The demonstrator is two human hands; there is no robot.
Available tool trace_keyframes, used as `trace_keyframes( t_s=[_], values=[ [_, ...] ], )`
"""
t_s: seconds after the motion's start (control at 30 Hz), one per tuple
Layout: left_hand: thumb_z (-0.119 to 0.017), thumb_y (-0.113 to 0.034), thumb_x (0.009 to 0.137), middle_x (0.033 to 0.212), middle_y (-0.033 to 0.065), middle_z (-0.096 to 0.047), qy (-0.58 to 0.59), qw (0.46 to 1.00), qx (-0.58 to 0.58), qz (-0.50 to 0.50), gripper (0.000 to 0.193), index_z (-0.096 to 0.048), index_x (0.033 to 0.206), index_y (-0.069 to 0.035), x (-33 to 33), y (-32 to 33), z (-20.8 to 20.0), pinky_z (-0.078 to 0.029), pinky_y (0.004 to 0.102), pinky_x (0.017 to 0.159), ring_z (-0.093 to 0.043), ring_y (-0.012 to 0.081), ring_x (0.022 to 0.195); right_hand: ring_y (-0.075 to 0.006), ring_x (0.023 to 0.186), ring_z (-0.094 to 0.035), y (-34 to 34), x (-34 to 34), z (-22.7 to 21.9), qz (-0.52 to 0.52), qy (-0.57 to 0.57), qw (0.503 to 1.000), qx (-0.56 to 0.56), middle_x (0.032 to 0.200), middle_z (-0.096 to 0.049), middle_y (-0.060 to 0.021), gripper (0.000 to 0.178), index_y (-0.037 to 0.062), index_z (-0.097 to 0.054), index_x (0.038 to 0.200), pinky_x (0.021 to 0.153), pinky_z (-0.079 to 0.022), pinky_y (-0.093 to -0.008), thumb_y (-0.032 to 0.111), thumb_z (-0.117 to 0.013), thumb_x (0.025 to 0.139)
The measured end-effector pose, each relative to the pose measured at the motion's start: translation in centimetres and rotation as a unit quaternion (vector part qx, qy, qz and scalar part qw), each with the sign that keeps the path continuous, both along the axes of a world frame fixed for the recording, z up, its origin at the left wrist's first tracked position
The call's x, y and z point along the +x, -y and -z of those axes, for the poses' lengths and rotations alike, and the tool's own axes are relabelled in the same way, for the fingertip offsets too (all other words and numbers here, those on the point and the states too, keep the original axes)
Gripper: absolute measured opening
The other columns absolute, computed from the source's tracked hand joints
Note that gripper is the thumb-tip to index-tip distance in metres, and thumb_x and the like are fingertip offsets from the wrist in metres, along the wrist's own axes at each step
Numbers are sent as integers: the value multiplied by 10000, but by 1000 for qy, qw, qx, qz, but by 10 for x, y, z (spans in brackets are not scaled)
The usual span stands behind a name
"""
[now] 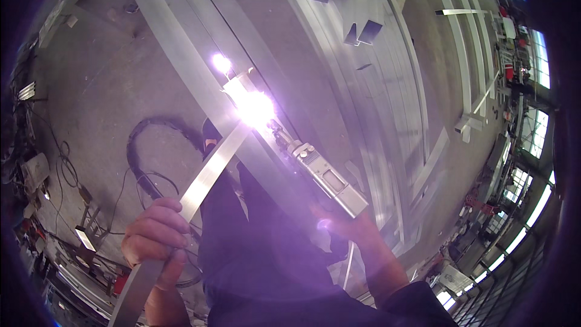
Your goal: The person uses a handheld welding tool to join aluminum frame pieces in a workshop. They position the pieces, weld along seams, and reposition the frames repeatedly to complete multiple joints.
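My left hand (156, 236) is wrapped round a flat-sided metal bar (209, 178), which slants up to a long metal beam (172, 33). A blinding white-violet glare covers the spot where they meet, so the joint is hidden. At the glare points the nozzle of a silver handheld welding gun (330, 178). My right hand (357, 227) grips it from below; the gun's body and violet haze hide most of the fingers. A second bright spot shines just beyond the joint, beside a pale bracket-like piece (236, 85).
Several long metal profiles (387, 97) run along the right, with short square tube pieces (369, 31) on them. A thick black hose (136, 139) loops on the floor at left. Farther right stands a rack of long bars (463, 42).
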State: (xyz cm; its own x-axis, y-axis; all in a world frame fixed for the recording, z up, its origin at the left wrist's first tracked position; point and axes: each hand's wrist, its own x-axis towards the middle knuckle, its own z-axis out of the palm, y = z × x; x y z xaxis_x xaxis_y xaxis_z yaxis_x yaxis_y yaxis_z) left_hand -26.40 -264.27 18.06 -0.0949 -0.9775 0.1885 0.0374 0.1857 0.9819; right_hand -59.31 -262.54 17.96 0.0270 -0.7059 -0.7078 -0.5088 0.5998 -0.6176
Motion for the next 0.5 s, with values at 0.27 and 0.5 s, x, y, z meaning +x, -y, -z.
trace_keyframes(
  t_s=[0.27, 0.5],
  values=[
    [-739, -135, 775, 712, 17, -606, 16, 1000, 0, -24, 245, -495, 777, -143, -1, -3, 2, -490, 490, 832, -635, 235, 754, -119, 781, -636, -2, -3, -11, 118, 103, 987, 23, 904, -666, -77, 431, 12, -579, 1210, 683, -521, -286, 96, -716, 811],
    [-759, -197, 802, 707, 9, -608, 14, 1000, 14, -3, 280, -485, 763, -157, 0, -3, 2, -495, 462, 828, -629, 219, 742, -220, 745, -678, -25, -17, 9, -115, -18, 979, -167, 836, -654, -135, 356, -23, -590, 1115, 653, -535, -309, 97, -707, 802]
  ],
)
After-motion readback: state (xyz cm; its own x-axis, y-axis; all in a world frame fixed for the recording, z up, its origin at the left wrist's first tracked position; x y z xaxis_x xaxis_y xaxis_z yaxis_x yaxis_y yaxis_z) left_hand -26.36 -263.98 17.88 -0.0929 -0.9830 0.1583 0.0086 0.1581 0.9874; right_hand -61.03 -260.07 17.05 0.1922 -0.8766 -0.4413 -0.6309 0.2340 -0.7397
